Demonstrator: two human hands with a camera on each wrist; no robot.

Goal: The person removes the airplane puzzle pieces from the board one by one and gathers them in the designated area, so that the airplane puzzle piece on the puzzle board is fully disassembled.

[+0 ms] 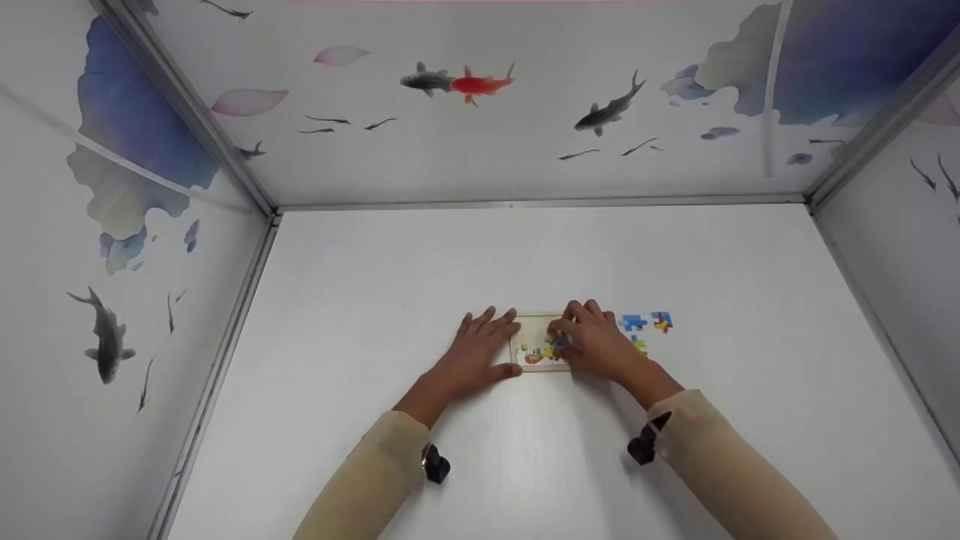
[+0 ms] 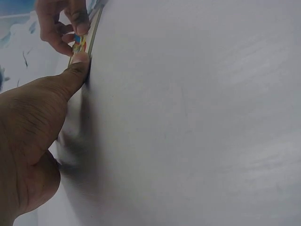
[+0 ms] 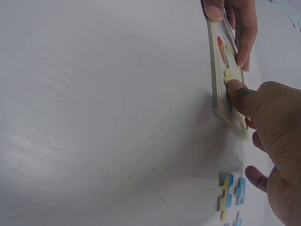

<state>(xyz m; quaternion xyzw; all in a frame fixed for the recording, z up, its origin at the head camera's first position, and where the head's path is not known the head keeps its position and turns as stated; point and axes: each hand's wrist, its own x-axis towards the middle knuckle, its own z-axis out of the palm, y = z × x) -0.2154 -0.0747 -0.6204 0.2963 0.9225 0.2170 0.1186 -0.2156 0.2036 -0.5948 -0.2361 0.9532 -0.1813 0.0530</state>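
A shallow wooden puzzle board (image 1: 534, 324) lies on the white table, a few colourful joined pieces (image 1: 533, 355) fitted along its near side. My left hand (image 1: 476, 354) lies spread at the board's left edge, its thumb (image 2: 81, 59) touching the near corner. Over the board's right half, my right hand (image 1: 596, 341) bends its fingers and thumb round a small blue puzzle piece (image 1: 559, 342), mostly covered by the fingers. In the right wrist view, the right thumb (image 3: 236, 89) is down on the picture at the board's near side.
To the right of the board lie loose puzzle pieces: a blue one (image 1: 632, 322), a blue, red and yellow one (image 1: 662, 322), and a yellow-and-blue one (image 3: 225, 195) partly hidden by my right hand in the head view. White panels with painted fish (image 1: 480, 84) enclose the table.
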